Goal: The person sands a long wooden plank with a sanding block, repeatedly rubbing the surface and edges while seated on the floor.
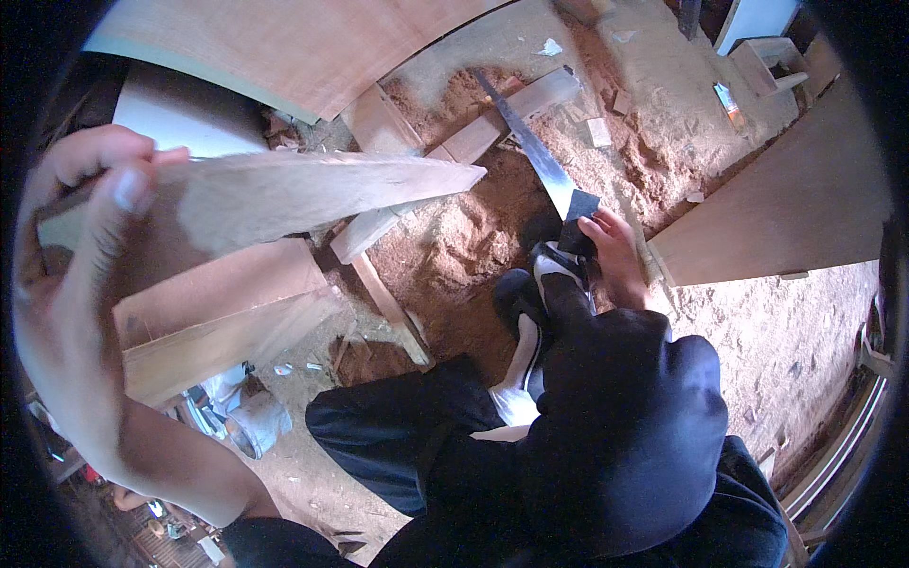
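My left hand (92, 220), raised at the left, grips one end of a long wooden board (284, 202). The thumb presses on its face and the fingers curl over its edge. The board's far end tapers towards the middle of the view, above other timber. My right hand (618, 252) is low beside my shoe, its fingers closed on a dark flat piece (584, 204). This piece sits at the wide end of a handsaw blade (536, 153); I cannot tell whether it is part of the saw's handle. The blade points away over a sawdust heap.
A wooden beam (476, 135) lies across the sawdust (461, 245). Thick timber (227, 312) stands below the held board. Large panels flank the area, one at the upper left (284, 42) and one at the right (788, 199). A clear plastic cup (248, 433) lies at lower left.
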Action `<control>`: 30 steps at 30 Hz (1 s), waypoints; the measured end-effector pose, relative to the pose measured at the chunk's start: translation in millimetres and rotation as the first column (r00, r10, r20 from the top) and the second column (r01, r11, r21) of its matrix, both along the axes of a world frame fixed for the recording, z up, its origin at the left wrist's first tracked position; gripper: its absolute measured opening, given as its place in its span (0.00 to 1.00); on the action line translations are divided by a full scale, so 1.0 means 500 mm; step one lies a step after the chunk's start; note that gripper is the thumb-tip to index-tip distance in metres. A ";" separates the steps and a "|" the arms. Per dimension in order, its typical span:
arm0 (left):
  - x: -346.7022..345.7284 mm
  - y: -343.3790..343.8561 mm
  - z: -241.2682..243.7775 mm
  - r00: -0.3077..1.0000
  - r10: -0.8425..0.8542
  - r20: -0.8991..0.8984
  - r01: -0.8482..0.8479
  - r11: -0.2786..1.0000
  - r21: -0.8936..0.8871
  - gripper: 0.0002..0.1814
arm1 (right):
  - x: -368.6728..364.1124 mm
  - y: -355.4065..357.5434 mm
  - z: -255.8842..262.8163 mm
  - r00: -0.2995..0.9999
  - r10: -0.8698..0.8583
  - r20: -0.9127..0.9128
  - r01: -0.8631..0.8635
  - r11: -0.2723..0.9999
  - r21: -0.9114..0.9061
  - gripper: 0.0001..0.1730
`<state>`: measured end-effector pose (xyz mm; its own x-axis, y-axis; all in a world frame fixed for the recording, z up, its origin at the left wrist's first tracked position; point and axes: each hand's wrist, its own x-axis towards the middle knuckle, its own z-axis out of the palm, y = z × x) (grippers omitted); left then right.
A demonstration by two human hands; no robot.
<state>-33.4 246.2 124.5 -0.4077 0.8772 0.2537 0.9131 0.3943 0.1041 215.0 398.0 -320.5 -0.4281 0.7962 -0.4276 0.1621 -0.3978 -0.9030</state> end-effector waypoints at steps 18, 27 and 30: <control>0.177 -0.109 -0.159 0.979 -0.014 0.204 -0.075 0.902 0.425 0.29 | -0.224 -0.019 0.168 0.879 0.468 0.093 -0.366 0.536 0.761 0.17; 0.131 -0.169 -0.155 0.944 -0.213 0.252 0.064 0.868 0.493 0.27 | -0.216 -0.041 0.189 0.734 0.627 0.262 -0.522 0.274 0.808 0.41; 0.130 -0.178 -0.159 0.946 -0.223 0.235 0.092 0.881 0.465 0.29 | -0.212 -0.043 0.165 0.723 0.597 0.348 -0.551 0.194 0.812 0.44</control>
<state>31.8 157.4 45.2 -0.3835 0.7575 0.5283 0.8677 0.0997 0.4869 109.0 376.7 -238.1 -0.9264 0.2317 0.2969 -0.0403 0.7227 -0.6899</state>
